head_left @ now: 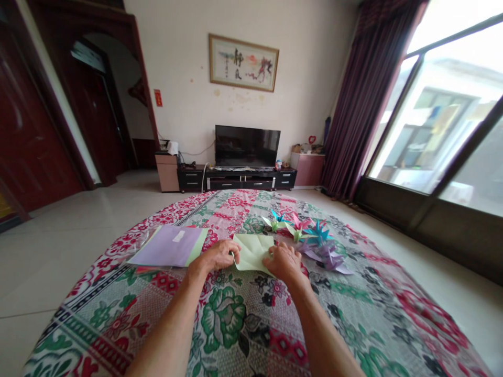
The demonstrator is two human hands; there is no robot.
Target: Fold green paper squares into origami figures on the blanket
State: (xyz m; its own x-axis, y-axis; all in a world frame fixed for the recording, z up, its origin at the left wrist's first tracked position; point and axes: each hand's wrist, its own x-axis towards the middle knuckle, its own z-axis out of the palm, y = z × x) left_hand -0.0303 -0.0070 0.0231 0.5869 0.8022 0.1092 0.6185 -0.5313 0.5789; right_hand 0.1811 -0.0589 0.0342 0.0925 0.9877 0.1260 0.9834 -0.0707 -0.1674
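A light green sheet of paper (253, 250) with crease lines lies on the patterned tablecloth between my hands. My left hand (220, 255) pinches its left edge between thumb and fingers. At the right edge, my right hand (285, 258) has its fingers curled onto the paper. Just beyond that hand stand several folded paper cranes: a blue crane (319, 232), a pink crane (299, 223), a pale green crane (297, 233) and a purple crane (332, 256) among them. Left of my left hand lies a stack of coloured paper (167, 246), purple on top.
The round table's floral tablecloth (223, 319) spreads under everything. Past its far edge, a television (247, 146) stands on a low black cabinet (236, 180). A framed picture (243, 63) hangs above. Dark curtains (346, 104) and a window are at the right, with red doors at the left.
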